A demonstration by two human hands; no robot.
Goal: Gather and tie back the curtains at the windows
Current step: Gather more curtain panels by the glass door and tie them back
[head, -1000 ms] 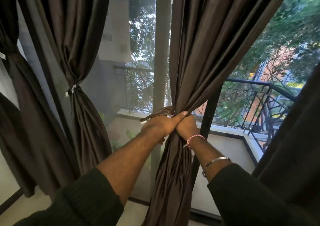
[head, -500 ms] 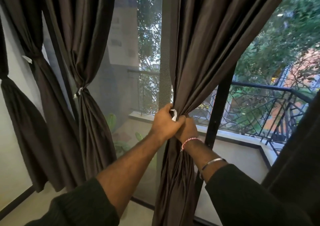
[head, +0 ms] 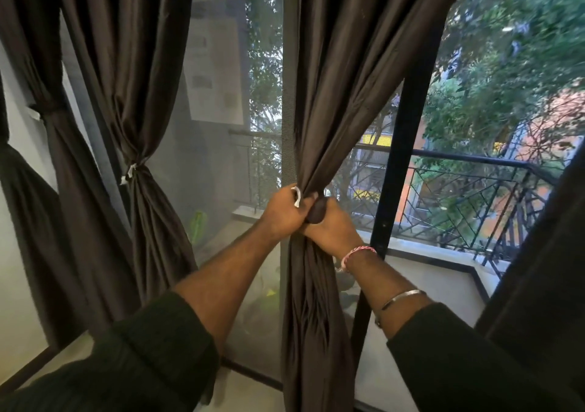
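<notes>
Curtain (head: 319, 146): soft, slick, limp. Left hand (head: 281, 214) pinches white tie (head: 297, 197); right hand (head: 329, 228) clenches gathered waist, likely best hold.

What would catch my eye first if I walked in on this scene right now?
Most likely the two hands meeting at the centre: the left hand and right hand squeeze a dark brown curtain into a tight bunch at its waist, a bit of white tie poking out between the fingers. To the left hangs a matching curtain already tied with a white tie. Behind, on the right, a black balcony railing stands before green trees.
</notes>
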